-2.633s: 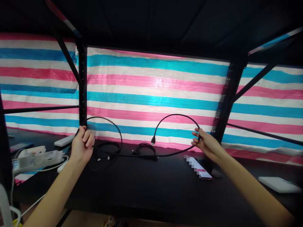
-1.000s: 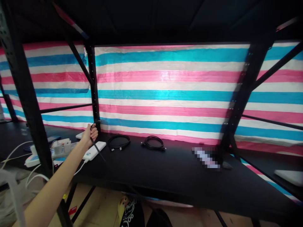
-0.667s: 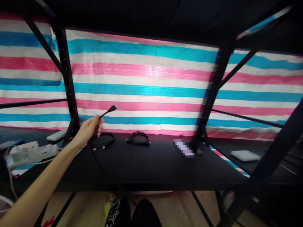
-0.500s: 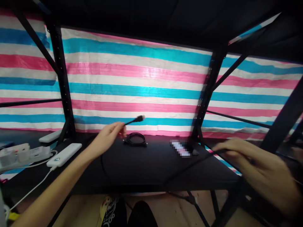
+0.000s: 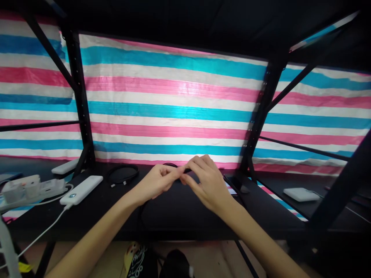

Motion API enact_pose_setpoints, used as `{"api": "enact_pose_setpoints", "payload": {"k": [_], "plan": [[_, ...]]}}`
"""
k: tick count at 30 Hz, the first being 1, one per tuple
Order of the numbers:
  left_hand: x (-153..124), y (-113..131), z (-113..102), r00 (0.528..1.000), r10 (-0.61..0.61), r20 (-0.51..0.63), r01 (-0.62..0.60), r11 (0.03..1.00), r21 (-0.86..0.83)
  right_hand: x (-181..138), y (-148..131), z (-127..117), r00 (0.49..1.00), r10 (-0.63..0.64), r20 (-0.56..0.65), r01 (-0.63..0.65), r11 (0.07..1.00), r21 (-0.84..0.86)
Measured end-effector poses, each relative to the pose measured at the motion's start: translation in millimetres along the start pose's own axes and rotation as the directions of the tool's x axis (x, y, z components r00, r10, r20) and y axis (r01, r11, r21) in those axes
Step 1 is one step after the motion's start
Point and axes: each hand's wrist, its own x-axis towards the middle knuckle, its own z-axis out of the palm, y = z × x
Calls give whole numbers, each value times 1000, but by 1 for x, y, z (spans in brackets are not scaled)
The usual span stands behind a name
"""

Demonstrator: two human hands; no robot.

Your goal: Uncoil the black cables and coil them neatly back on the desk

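My left hand and my right hand meet above the middle of the black shelf. Both are closed, pinching a black cable between thumb and fingers, fingertips touching. Most of the cable is hidden by my hands; a dark length hangs faintly below the left one. Behind the left wrist lies a coiled black cable with two light connector ends. Part of another black coil shows just behind my fingers. A phone is partly covered by the right hand and wrist.
A white power bank with a white cord lies on the shelf's left. Further left is a power strip with white chargers. Black uprights and braces frame both sides. Another white device sits on the right shelf. Striped sheeting hangs behind.
My hands have come together in the middle: the left moved right, the right moved left, both holding the cable. The connector end that stuck out of my left hand is no longer visible.
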Motion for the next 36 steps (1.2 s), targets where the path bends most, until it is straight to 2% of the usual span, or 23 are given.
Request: {"api": "enact_pose_setpoints", "payload": {"k": [3,5,7,9,11,14,18,19,21,23,25,28,30,33,36], "plan": [[-4,-8,-7,1000,16,-2,-16,997,74,-3,5,8,1000,-12,-24,9,994,-108],[-8,-15,-16,1000,-10,-27,12,997,73,-6,16,10,999,8,-53,-13,995,-102],[-13,-26,-27,996,-39,-75,43,998,52,-10,32,11,989,103,-108,-109,993,-49],[-17,-38,-39,985,-37,-169,42,999,30,-16,48,12,958,248,-143,-250,968,8],[-18,-50,-47,957,-35,-287,31,999,-18,-22,58,16,932,361,-37,-356,930,97],[-13,-58,-46,925,-52,-375,27,997,-72,-28,47,29,876,421,235,-476,833,282],[-3,-57,-33,956,65,-288,-52,997,53,-22,10,43,810,392,437,-583,618,527],[-2,-57,-31,960,70,-271,-53,996,70,-19,5,45,798,362,481,-599,563,569],[-5,-60,-33,967,-2,-256,20,997,68,-11,3,44,778,337,530,-626,486,609],[-13,-67,-43,967,-113,-228,128,990,56,-7,14,42,775,389,499,-632,451,630],[-22,-76,-56,960,-177,-219,192,980,48,-7,30,42,764,526,374,-615,420,667],[-33,-90,-70,946,-166,-280,185,982,44,-14,45,46,654,726,211,-588,313,746],[-34,-96,-70,936,-149,-318,165,986,26,-17,45,52,586,784,206,-561,209,801],[-30,-97,-59,932,-124,-342,112,992,-53,-17,37,59,562,800,210,-470,100,877],[-27,-92,-48,906,-96,-413,73,995,-72,-11,34,59,559,822,110,-377,134,916]]}}
